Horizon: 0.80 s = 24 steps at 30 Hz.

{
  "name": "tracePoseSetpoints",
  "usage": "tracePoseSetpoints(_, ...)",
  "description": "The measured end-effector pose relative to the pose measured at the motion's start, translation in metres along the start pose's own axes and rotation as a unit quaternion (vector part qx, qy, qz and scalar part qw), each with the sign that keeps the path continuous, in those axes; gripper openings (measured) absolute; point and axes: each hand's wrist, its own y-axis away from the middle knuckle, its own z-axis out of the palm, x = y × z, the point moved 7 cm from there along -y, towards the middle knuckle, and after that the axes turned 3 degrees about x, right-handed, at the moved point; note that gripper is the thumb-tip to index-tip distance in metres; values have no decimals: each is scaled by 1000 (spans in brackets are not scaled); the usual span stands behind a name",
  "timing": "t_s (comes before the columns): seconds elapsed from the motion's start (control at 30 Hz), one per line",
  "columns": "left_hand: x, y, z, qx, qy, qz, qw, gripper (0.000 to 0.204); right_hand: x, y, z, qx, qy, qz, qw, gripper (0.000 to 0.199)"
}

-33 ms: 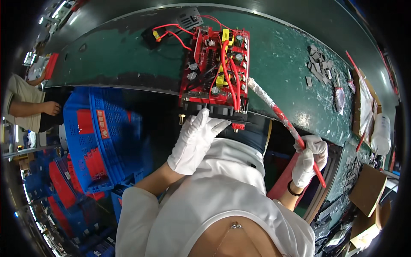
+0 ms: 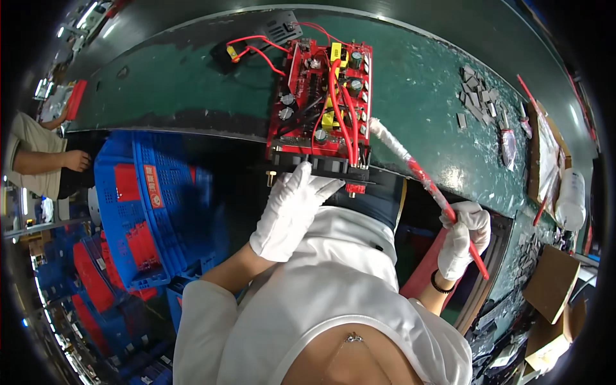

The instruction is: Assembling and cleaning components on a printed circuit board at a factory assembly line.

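A red circuit board point(image 2: 308, 96) lies at the front edge of the green bench, carrying capacitors, yellow-wrapped transformers and thick red wires. Its black end panel point(image 2: 327, 167) juts out over the bench edge toward me. My left hand point(image 2: 285, 215), in a white glove, has its fingers against this panel and seems to hold it; the fingertips' far side is hidden. In my right hand point(image 2: 463, 240), also gloved, is a red stick point(image 2: 423, 179) gripped near its lower end. White paste coats the stick's upper part, and its tip is at the board's right edge.
A grey vented plate point(image 2: 280, 27) lies behind the board, wired to it. Grey pads point(image 2: 478, 96) are scattered at the right, near a cardboard box point(image 2: 552, 285) and a white bottle point(image 2: 570, 208). Blue crates point(image 2: 119, 212) stand at the left, with another person point(image 2: 38, 151) beyond.
The circuit board has shifted very slightly left, along with my left hand and the stick's tip. Both hands keep the same pose.
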Motion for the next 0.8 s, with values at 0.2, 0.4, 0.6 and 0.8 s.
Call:
tracePoseSetpoints(0.2,0,-2,-1,-10,12,14,1000,15,6,1,1,-32,21,14,999,16)
tracePoseSetpoints(0.4,0,-2,-1,6,12,16,1000,12,5,-3,-1,-49,21,7,999,14)
tracePoseSetpoints(0.6,-1,-2,0,2,3,22,1000,11,5,-4,2,-66,36,19,997,14)
tracePoseSetpoints(0.8,1,-4,5,-3,4,42,999,17,3,-11,-5,-31,0,15,999,13)
